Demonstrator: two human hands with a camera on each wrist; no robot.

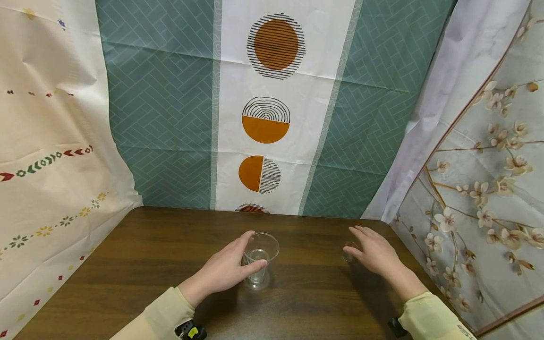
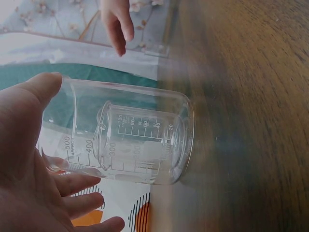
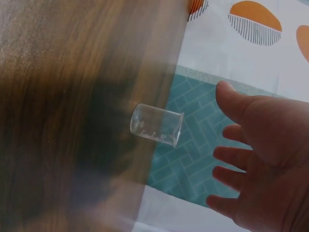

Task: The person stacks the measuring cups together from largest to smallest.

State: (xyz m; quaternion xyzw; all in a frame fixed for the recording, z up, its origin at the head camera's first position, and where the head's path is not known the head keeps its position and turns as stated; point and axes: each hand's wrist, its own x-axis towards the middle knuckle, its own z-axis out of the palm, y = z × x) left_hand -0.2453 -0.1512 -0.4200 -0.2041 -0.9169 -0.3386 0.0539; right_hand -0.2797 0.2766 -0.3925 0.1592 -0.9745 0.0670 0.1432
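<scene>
A large clear glass beaker [image 2: 130,89] stands upright on the table, with a smaller beaker [image 2: 137,113] inside it. Beside its rim is my left hand [image 1: 227,267], thumb at the near side and forefinger at the far side, the other fingers spread loosely. Whether thumb and forefinger both touch the glass is hard to tell. To the right, a small clear beaker [image 3: 157,123] stands on the table. My right hand [image 3: 270,150] hovers apart from it, thumb and fingers spread, holding nothing; in the head view this hand partly hides that beaker.
The brown wooden table [image 1: 170,236] runs back to a green and white patterned cloth [image 1: 161,118]. A cream cloth [image 1: 51,141] hangs at the left, and a flowered cloth [image 1: 480,212] borders the right edge.
</scene>
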